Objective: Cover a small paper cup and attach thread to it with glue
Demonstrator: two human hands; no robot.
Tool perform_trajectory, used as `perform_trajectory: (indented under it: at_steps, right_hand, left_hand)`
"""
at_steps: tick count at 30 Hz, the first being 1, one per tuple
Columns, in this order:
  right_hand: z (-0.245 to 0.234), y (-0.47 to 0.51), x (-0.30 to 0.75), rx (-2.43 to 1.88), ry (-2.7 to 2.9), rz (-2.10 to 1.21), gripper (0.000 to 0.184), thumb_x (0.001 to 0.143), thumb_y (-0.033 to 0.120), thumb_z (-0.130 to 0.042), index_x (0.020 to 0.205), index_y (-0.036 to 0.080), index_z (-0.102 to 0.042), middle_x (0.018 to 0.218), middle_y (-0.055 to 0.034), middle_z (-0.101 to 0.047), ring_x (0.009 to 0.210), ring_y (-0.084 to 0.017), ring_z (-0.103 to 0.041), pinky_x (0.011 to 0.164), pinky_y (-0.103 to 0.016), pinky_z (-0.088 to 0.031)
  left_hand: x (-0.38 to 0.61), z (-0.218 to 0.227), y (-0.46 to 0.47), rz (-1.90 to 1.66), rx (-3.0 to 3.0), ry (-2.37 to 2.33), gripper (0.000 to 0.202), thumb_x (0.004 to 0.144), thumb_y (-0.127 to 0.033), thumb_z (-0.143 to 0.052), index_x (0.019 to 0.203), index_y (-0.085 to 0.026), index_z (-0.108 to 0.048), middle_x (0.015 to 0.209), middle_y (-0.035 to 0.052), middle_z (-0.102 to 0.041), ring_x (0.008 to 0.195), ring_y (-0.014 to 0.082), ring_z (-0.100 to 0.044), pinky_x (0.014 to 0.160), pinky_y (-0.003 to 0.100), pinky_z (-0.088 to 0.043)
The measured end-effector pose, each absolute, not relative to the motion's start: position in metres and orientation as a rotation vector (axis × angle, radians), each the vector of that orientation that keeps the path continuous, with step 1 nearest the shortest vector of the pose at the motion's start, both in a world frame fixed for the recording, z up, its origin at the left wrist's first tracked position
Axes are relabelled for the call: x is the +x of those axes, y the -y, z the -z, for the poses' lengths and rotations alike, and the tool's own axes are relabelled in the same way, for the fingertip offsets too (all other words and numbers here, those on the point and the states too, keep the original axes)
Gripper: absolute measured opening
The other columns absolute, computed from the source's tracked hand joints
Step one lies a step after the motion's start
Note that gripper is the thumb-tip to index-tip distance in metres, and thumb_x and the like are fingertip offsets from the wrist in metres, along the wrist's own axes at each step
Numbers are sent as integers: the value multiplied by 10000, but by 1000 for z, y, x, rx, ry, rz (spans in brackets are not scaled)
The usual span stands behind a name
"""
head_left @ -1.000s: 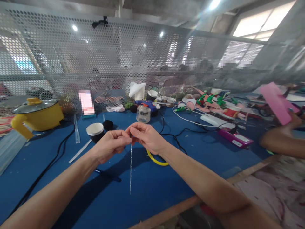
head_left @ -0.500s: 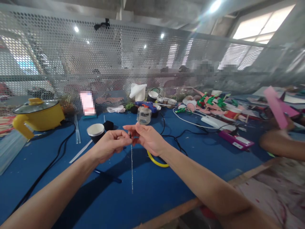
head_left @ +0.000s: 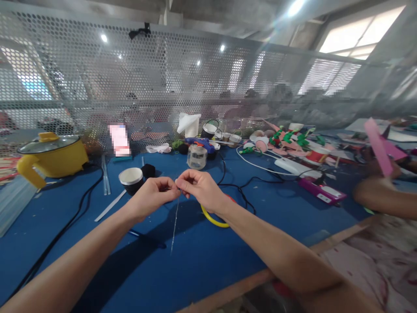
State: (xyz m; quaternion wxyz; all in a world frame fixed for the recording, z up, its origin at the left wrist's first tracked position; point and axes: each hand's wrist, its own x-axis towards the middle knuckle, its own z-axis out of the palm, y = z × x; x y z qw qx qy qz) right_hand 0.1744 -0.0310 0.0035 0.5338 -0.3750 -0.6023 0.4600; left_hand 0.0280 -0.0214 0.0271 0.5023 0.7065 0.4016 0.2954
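My left hand (head_left: 156, 192) and my right hand (head_left: 200, 188) meet above the blue table, fingertips touching. Both are closed in a pinch around the upper end of a thin, silvery twisted strand (head_left: 175, 221), whose top the fingers hide. The strand hangs down at a slight slant, its lower end free. Beneath my right hand lies a yellow, partly red curved loop (head_left: 213, 222), partly covered by the wrist. A slim dark blue tool (head_left: 148, 238) rests near my left forearm. Just beyond my left hand stand a black cup with a white inside (head_left: 130, 177) and a black ball (head_left: 148, 170).
Behind the hands are a glass jar (head_left: 196, 157) and a blue glue gun (head_left: 201, 144). A yellow electric pot (head_left: 55, 158) stands left, a phone (head_left: 120, 140) farther back. Right are a purple power strip (head_left: 321, 191), cables, green-and-pink pieces (head_left: 289, 141) and another person's arm (head_left: 384, 195).
My right hand has turned and its fingers have closed into a pinch against my left fingertips. The strand's lower end has swung left. A small dark piece at its top is now hidden.
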Motion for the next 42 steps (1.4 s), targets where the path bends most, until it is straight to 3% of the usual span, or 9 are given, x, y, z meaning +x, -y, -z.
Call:
perform_trajectory:
  at_steps: [6, 11, 15, 20, 25, 31, 37, 42]
  right_hand:
    - [-2, 31, 173, -769, 1376, -1228, 264, 685, 418, -601, 700, 159, -547, 577, 34, -527, 489, -65, -485, 489, -216, -378]
    - [-2, 27, 173, -710, 1230, -1416, 391, 717, 536, -496, 753, 156, -577, 585, 24, -499, 493, -65, -476, 457, -206, -361]
    - [-1, 26, 174, -803, 1247, -1292, 395, 718, 538, -491, 729, 150, -563, 592, 14, -506, 491, -72, -477, 441, -208, -367]
    - [-1, 32, 174, -973, 1518, -958, 314, 666, 464, -593, 650, 162, -510, 536, 34, -488, 442, -67, -431, 420, -207, -347]
    - [0, 34, 173, -1014, 1543, -871, 330, 706, 481, -540, 625, 168, -473, 524, 35, -483, 438, -63, -422, 420, -200, -346]
    - [-2, 28, 175, -897, 1386, -1122, 430, 773, 552, -374, 739, 153, -531, 616, 3, -498, 473, -69, -464, 404, -200, -369]
    - [-5, 31, 177, -769, 1498, -1097, 288, 715, 462, -545, 727, 176, -510, 586, 36, -476, 476, -66, -440, 439, -207, -362]
    - [-4, 37, 175, -904, 1599, -867, 289, 763, 446, -494, 649, 184, -450, 508, 57, -405, 440, -60, -355, 433, -211, -305]
  left_hand:
    - [28, -30, 23, -712, 1698, -937, 181, 688, -303, -551, 630, -135, -510, 578, -28, -533, 416, 22, -291, 383, 167, -194]
    - [27, -33, 21, -710, 1727, -940, 170, 685, -282, -531, 609, -145, -465, 545, -30, -530, 416, 32, -308, 390, 169, -214]
    - [26, -31, 21, -762, 1881, -965, 119, 660, -223, -526, 592, -150, -462, 529, -36, -496, 478, 56, -367, 448, 177, -285]
    - [27, -29, 24, -846, 2205, -1075, 83, 657, -207, -504, 593, -154, -510, 525, -37, -474, 491, 74, -376, 455, 188, -284]
    - [27, -31, 26, -886, 2351, -1130, 95, 657, -187, -504, 567, -159, -511, 502, -36, -484, 472, 73, -383, 463, 191, -278]
    - [25, -36, 26, -739, 2045, -971, 97, 672, -206, -504, 598, -160, -463, 503, -55, -437, 466, 59, -346, 440, 177, -265]
    - [24, -41, 27, -640, 1731, -900, 137, 671, -237, -525, 579, -147, -478, 511, -47, -472, 417, 34, -306, 396, 173, -215]
    - [24, -37, 26, -597, 1644, -842, 160, 681, -265, -540, 592, -146, -481, 543, -34, -501, 417, 28, -314, 402, 175, -215]
